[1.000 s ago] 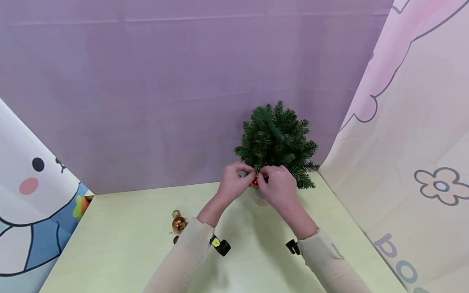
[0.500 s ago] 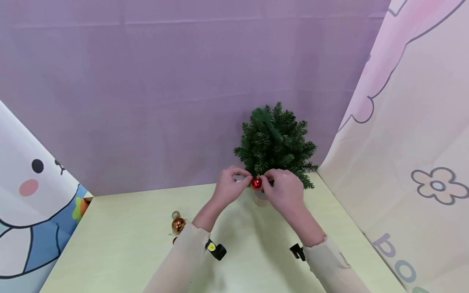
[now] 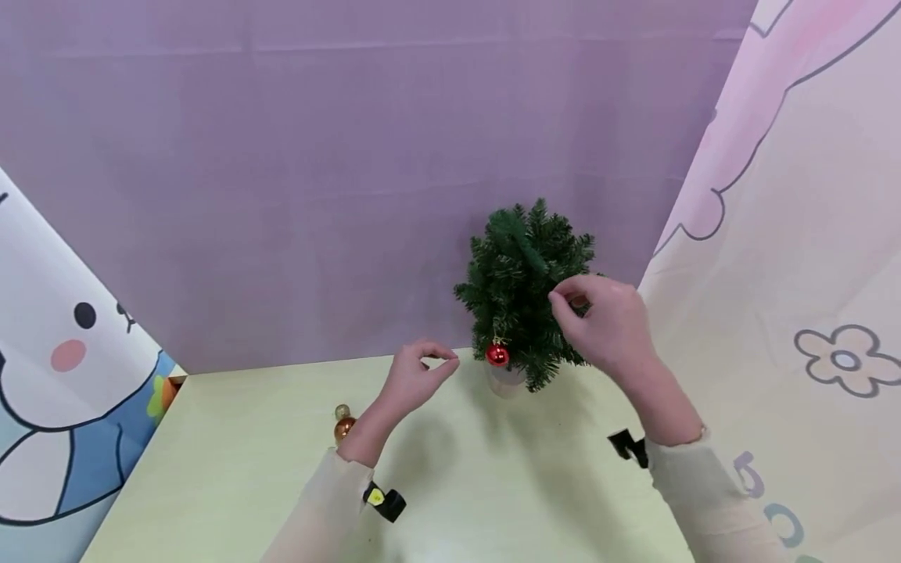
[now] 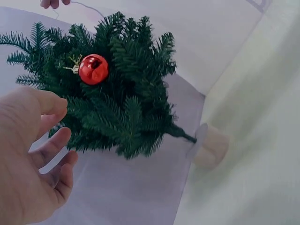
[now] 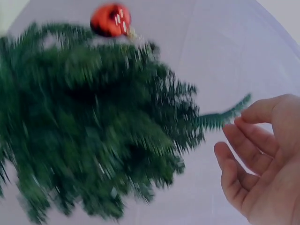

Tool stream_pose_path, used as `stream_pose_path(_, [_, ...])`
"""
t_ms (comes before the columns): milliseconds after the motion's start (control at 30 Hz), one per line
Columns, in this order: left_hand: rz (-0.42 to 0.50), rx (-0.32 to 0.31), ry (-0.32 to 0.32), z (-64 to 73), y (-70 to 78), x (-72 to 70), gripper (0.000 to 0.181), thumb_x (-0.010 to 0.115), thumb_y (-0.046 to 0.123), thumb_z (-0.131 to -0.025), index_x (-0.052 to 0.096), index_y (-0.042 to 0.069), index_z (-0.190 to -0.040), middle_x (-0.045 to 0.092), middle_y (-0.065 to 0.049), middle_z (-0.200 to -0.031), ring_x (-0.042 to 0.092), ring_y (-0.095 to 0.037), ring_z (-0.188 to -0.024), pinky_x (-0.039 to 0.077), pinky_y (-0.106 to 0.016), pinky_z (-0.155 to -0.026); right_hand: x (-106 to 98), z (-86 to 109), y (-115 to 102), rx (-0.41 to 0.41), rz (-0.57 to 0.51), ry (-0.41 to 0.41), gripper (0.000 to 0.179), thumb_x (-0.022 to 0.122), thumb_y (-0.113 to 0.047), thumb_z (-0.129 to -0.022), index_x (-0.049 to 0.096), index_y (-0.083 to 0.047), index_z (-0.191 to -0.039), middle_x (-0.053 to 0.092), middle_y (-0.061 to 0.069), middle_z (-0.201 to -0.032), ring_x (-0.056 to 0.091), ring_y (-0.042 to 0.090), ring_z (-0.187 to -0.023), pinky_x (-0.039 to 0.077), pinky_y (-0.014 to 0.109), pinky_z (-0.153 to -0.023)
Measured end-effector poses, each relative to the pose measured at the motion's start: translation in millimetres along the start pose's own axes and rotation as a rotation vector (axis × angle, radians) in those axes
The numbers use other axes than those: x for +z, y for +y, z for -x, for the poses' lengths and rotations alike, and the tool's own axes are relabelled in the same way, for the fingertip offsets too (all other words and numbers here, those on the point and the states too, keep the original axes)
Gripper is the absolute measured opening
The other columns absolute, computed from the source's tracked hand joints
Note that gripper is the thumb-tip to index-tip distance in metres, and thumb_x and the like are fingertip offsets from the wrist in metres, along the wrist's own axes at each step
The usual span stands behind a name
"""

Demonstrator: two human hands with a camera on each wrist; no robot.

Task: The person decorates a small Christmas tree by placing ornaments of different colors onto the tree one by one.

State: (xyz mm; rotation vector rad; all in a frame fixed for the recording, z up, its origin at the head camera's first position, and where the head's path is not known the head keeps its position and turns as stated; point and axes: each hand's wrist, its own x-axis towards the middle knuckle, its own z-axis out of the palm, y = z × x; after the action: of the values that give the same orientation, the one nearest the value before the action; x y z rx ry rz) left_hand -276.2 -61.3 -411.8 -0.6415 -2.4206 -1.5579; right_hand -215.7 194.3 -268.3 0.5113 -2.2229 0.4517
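A small green artificial Christmas tree (image 3: 510, 274) stands in a pale pot (image 3: 505, 383) at the back of the table. From a low front branch hangs a shiny red bauble (image 3: 497, 354), which also shows in the left wrist view as a red bauble (image 4: 93, 69) with a gold cap. My left hand (image 3: 410, 381) is in the air left of the tree, fingers loosely bent and holding nothing. Up in front of the tree's right side is my right hand (image 3: 611, 324), its thumb and fingers loosely bent, with nothing seen in them. In the right wrist view its fingertips overlap a branch tip (image 5: 225, 117); contact cannot be told.
A copper-coloured bauble (image 3: 344, 429) and a small gold bauble (image 3: 342, 410) lie on the pale table (image 3: 232, 469), partly behind my left forearm. A purple cloth (image 3: 317, 195) hangs behind; printed cloths (image 3: 845, 258) flank both sides.
Both hands have come away from the red bauble, which now hangs on the tree. My left hand moved left and down; my right hand moved right and up.
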Motion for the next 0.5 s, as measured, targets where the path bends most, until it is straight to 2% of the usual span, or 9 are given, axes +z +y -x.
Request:
stream_pose_path(67, [-0.02, 0.004, -0.018, 3.4, -3.0, -4.5, 0.004, 0.065, 0.031, -0.08, 0.067, 0.027, -0.081, 0.06, 0.013, -0.089, 0.053, -0.007, -0.086, 0.043, -0.033, -0.067, -6.6, -11.6, 7.5, -0.003, -0.008, -0.031, 0.014, 0.058, -0.024, -0.083, 0.066, -0.013, -0.081, 0.062, -0.007, -0.074, 0.055, 0.005, -0.063, 0.046, 0.026, -0.055])
stream_pose_path(233, [-0.055, -0.011, -0.07, 11.5, -11.8, -15.5, 0.004, 0.065, 0.03, -0.08, 0.067, 0.028, -0.083, 0.059, 0.014, -0.091, 0.053, -0.009, -0.089, 0.043, -0.033, -0.069, -22.8, -46.4, 29.5, 0.066, -0.037, -0.136, 0.02, 0.054, -0.028, -0.087, 0.064, -0.011, -0.087, 0.062, -0.001, -0.083, 0.055, 0.012, -0.07, 0.048, 0.03, -0.063])
stream_pose_path(367, [-0.096, -0.021, -0.091, 18.1, -19.6, -24.4, 0.005, 0.064, 0.031, -0.08, 0.066, 0.03, -0.084, 0.058, 0.015, -0.091, 0.052, -0.006, -0.09, 0.044, -0.032, -0.07, -33.9, -73.0, 48.3, 0.128, -0.063, -0.189, 0.032, 0.054, -0.038, -0.085, 0.062, -0.01, -0.1, 0.06, 0.004, -0.102, 0.055, 0.022, -0.083, 0.045, 0.038, -0.073])
stream_pose_path(500, [-0.13, -0.041, -0.096, 24.5, -26.5, -35.4, 0.004, 0.065, 0.03, -0.08, 0.065, 0.031, -0.085, 0.058, 0.016, -0.091, 0.052, -0.006, -0.091, 0.044, -0.032, -0.072, -35.5, -93.2, 65.8, 0.205, -0.102, -0.255, 0.046, 0.055, -0.047, -0.082, 0.057, -0.014, -0.114, 0.05, 0.007, -0.121, 0.049, 0.031, -0.102, 0.038, 0.048, -0.083])
